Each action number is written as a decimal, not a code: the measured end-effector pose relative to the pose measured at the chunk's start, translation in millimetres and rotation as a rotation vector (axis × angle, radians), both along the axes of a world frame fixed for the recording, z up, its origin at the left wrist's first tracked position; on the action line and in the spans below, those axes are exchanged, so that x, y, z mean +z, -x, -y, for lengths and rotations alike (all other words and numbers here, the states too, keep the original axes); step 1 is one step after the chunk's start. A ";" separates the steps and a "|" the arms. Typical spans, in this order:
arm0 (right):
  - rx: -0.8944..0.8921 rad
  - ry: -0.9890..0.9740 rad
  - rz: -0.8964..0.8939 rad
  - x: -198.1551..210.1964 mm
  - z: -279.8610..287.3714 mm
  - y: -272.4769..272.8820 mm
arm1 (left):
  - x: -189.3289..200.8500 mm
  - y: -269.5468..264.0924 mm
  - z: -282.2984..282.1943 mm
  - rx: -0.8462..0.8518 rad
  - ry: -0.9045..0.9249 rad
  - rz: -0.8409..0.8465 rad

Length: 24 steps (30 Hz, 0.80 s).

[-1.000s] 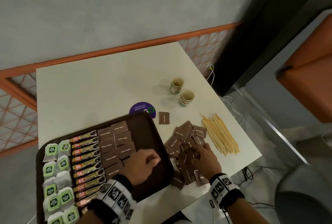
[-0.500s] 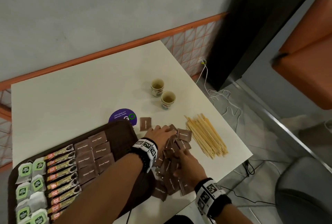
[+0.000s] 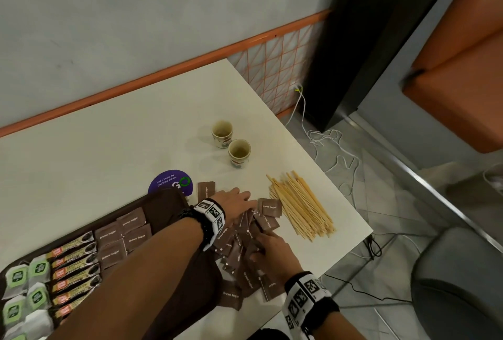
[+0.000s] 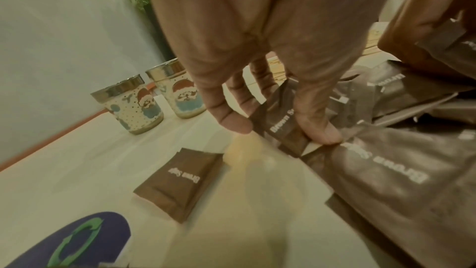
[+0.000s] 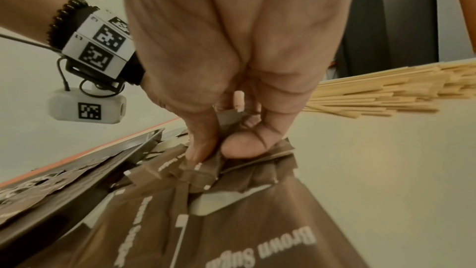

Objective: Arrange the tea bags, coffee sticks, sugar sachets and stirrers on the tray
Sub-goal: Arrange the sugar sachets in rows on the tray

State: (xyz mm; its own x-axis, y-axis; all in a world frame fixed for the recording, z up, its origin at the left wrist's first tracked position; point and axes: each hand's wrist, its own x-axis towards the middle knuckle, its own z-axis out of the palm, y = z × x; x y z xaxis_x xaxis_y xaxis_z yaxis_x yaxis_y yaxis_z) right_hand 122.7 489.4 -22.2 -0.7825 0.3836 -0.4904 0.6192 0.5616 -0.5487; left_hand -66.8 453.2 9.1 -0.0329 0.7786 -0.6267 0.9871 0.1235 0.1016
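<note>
1. Writing: every brown sachet in the loose sugar pile [image 3: 239, 255] reads "Brown Sugar" in white. The purple sticker [image 3: 171, 183] just beyond your left wrist reads "Let's keep our pantries clean."
2. Your left hand [image 3: 234, 203] reaches across the tray [image 3: 163, 203] into the pile; thumb and fingers [image 4: 319, 125] pinch one sachet [image 4: 280, 123] by its edges.
3. Your right hand [image 3: 275, 252] sits on the near side of the pile, thumb and forefinger closed on a crumpled sachet [image 5: 201, 168].
4. One lone sachet [image 3: 206, 190] lies flat just left of your left hand.
5. Stirrers [image 3: 302, 206] are heaped just right of both hands, beside the pile.
6. Under your left forearm the tray holds sugar sachets, coffee sticks [image 3: 73, 263] and green tea bags [image 3: 27, 285] in rows.
7. Two paper cups [image 3: 231, 143] stand beyond your left fingertips, printed with a Santa figure.
</note>
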 end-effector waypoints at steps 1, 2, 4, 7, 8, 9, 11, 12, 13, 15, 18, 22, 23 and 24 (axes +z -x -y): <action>0.002 -0.004 -0.010 -0.3 -1.4 -0.5 | 0.0 1.0 -0.6 0.001 -0.005 0.005; 0.000 -0.007 -0.019 -1.4 -2.9 -1.0 | 0.3 2.2 -0.6 0.006 -0.014 0.014; -0.012 -0.010 -0.040 -3.0 -5.5 -1.0 | -0.1 4.5 1.9 0.025 -0.045 0.039; -0.013 -0.022 -0.042 -4.8 -7.0 0.9 | -0.9 6.2 8.9 0.050 -0.117 0.050; -0.010 -0.026 -0.042 -5.4 -7.0 1.9 | 0.1 5.6 11.3 0.065 -0.136 0.055; -0.008 -0.032 -0.038 -5.8 -6.9 2.7 | 0.7 4.7 13.6 0.081 -0.150 0.060; -0.009 -0.034 -0.042 -5.4 -6.7 4.9 | 2.2 3.1 18.0 0.104 -0.180 0.073; -0.010 -0.036 -0.053 -5.4 -6.5 6.1 | 3.7 2.4 20.0 0.113 -0.194 0.081; -0.014 -0.036 -0.060 -5.3 -6.6 7.1 | 4.8 2.1 21.5 0.124 -0.204 0.090; -0.026 -0.033 -0.056 -3.8 -6.6 7.7 | 6.7 3.0 24.3 0.152 -0.211 0.113; -0.053 0.004 -0.008 -0.8 -10.4 6.6 | 11.8 7.8 28.6 0.250 -0.228 0.179; -0.143 0.162 -0.126 25.6 -20.7 0.8 | 19.2 18.3 34.9 0.448 -0.248 0.302; -0.175 0.216 -0.208 37.0 -22.9 1.1 | 20.4 20.3 37.1 0.484 -0.268 0.323; -0.189 0.272 -0.296 48.3 -24.8 3.1 | 21.8 21.7 39.5 0.510 -0.293 0.341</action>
State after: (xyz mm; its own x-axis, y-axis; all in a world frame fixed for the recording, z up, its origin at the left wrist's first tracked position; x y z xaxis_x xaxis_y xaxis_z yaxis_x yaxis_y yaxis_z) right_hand 119.6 514.2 26.1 -0.8331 0.4212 -0.3586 0.4909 0.2641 -0.8302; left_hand -88.5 413.8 30.8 -0.2791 0.8574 -0.4325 0.7197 0.4849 0.4969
